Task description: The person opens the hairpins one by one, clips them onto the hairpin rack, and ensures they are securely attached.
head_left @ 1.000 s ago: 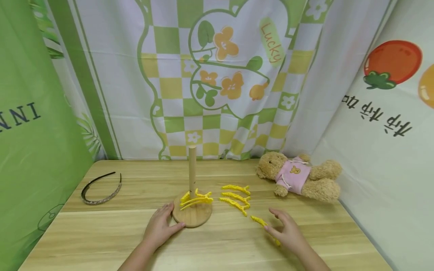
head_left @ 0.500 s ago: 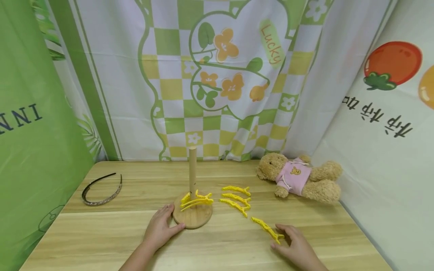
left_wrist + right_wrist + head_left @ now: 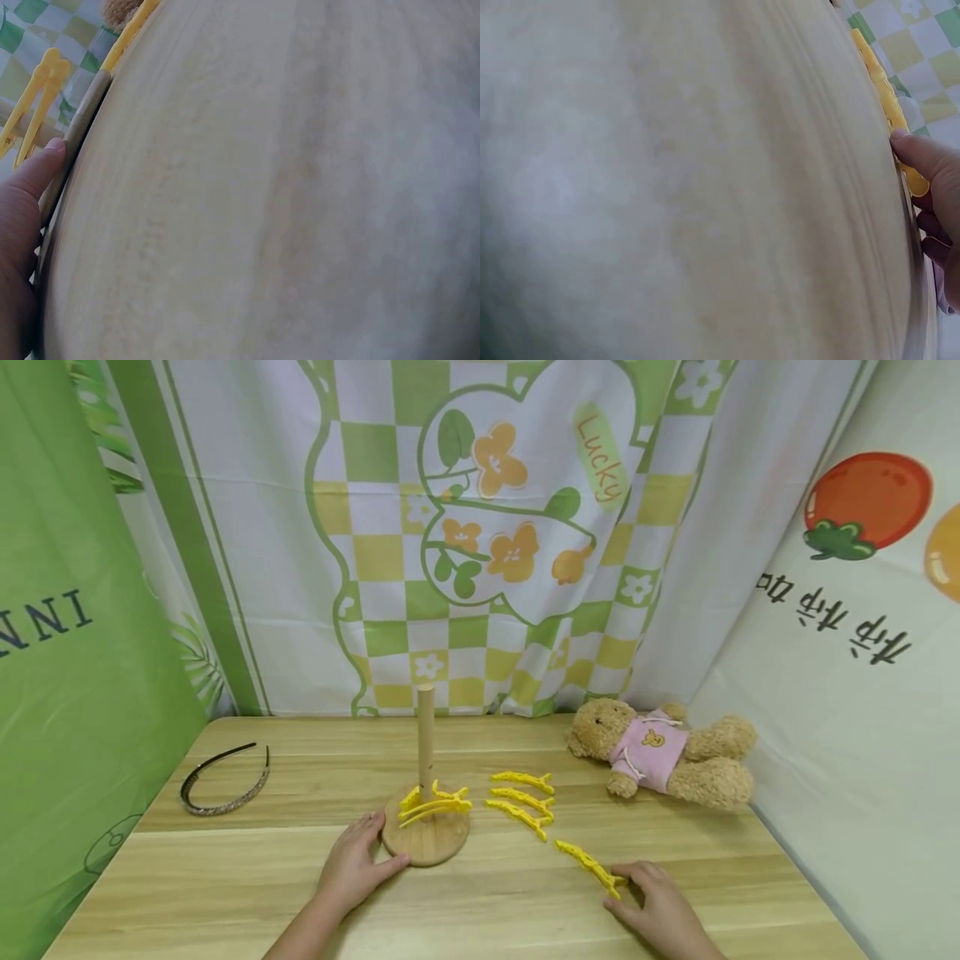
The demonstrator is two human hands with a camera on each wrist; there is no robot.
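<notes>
My left hand [image 3: 352, 864] holds the round base of a wooden stand [image 3: 423, 847], fingers at its left edge and thumb at its front. An upright post rises from the base. Yellow hair clips [image 3: 442, 804] sit around the foot of the post; in the left wrist view one forked hair clip [image 3: 51, 82] straddles the post. My right hand [image 3: 660, 910] pinches the near end of a curved yellow hair clip [image 3: 588, 864] lying on the table. In the right wrist view my thumb lies against this hair clip [image 3: 885, 94], and the other fingertips are partly hidden.
Three more yellow hair clips [image 3: 521, 793] lie in a group right of the stand. A teddy bear [image 3: 660, 747] in a pink top lies at the back right. A dark glittery headband [image 3: 225, 802] rests at the left. Printed curtains [image 3: 480, 677] border the wooden table [image 3: 465, 918].
My right hand has moved back and to the right along the hair clip, from over its middle to its near end, closing its fingers there. My left hand stays on the base.
</notes>
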